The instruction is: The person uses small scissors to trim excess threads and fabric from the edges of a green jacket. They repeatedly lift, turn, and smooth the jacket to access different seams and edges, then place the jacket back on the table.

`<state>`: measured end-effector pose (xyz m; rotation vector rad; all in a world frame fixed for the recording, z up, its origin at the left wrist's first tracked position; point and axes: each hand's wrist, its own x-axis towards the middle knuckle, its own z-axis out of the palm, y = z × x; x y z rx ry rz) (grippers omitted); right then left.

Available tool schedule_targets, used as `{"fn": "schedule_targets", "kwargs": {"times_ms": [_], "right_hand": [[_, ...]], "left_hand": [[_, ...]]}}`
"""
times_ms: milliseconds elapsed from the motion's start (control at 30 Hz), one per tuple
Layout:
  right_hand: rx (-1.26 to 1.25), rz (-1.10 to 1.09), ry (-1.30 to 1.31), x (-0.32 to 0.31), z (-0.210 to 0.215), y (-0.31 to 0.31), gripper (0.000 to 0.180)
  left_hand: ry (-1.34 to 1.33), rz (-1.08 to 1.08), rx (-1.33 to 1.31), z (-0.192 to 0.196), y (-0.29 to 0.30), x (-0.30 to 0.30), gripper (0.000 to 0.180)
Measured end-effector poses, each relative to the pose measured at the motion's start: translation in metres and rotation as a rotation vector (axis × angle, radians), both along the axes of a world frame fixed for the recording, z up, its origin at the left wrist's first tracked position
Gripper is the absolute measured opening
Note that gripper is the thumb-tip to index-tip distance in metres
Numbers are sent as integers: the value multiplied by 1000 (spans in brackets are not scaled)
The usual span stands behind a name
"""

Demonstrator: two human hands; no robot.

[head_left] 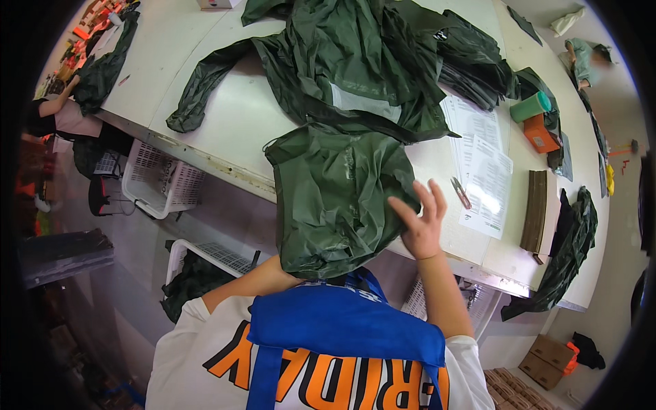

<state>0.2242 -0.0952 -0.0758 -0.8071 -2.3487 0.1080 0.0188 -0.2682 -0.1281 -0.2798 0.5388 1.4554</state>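
Note:
A dark green, thin shiny garment piece (342, 198) hangs over the table's front edge toward my lap. My left forearm (254, 281) runs up to its lower left edge, and the left hand is hidden beneath the fabric. At the right edge of the cloth is my right hand (425, 229), its fingers spread and curved, holding nothing. Beyond it a larger dark green rain jacket (335, 58) is spread on the table, one sleeve (198, 92) reaching left. Whether the two pieces are joined I cannot tell.
Right of the garment lie printed sheets (488, 184) and small thread snips (461, 193). Farther right are a green cylinder (530, 107), an orange box (541, 133) and stacked cardboard (536, 212). White baskets (147, 178) stand below the table (232, 160). Another person (65, 116) works at far left.

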Motion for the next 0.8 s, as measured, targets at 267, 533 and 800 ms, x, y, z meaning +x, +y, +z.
{"fn": "schedule_targets", "kwargs": {"times_ms": [267,533,800], "right_hand": [[-490,-217,-359,100,-29,11,30],[-228,-294,-294,94,-33,20,55],[-440,328,-416,23,-44,-39,54]], "left_hand": [[1191,-1086,-83,6,-14,-26,41],[1148,-307,-320,5,49,-93,54],[1048,-174,-247,-40,73,-82,64]]}}
